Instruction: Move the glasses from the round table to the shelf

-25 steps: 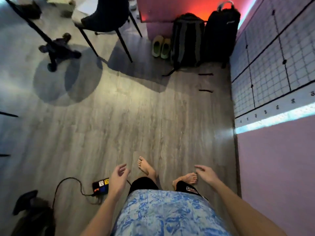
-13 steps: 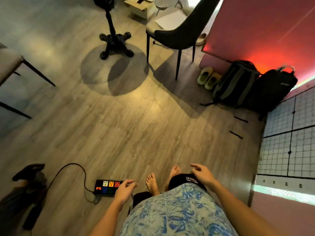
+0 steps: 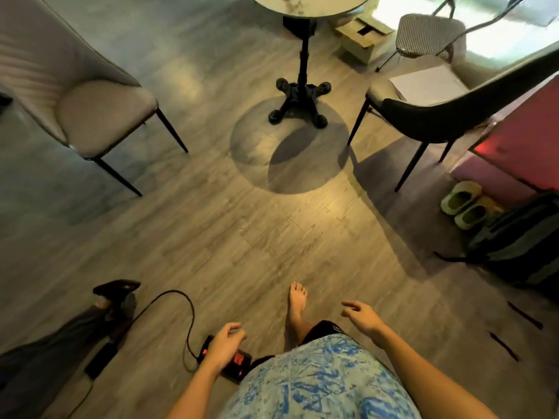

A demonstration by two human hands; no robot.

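The round table (image 3: 305,6) with a pale marbled top and a black pedestal base stands ahead at the top middle; only its near edge shows, and no glasses are visible on it. The shelf is out of view. My left hand (image 3: 223,343) hangs low at the bottom centre, empty, with its fingers loosely curled. My right hand (image 3: 361,317) is held out a little further forward, empty, its fingers spread. Both are well short of the table.
A beige chair (image 3: 99,116) stands left of the table and a dark chair (image 3: 447,113) right of it. A power strip (image 3: 239,362) and its cable lie by my feet. Green slippers (image 3: 462,205) and backpacks (image 3: 520,240) sit by the right wall. Another person's shoe (image 3: 116,288) is at lower left.
My view has swung left, bringing the round table and the beige chair into sight. I have stepped forward with one bare foot. Both hands stay empty.
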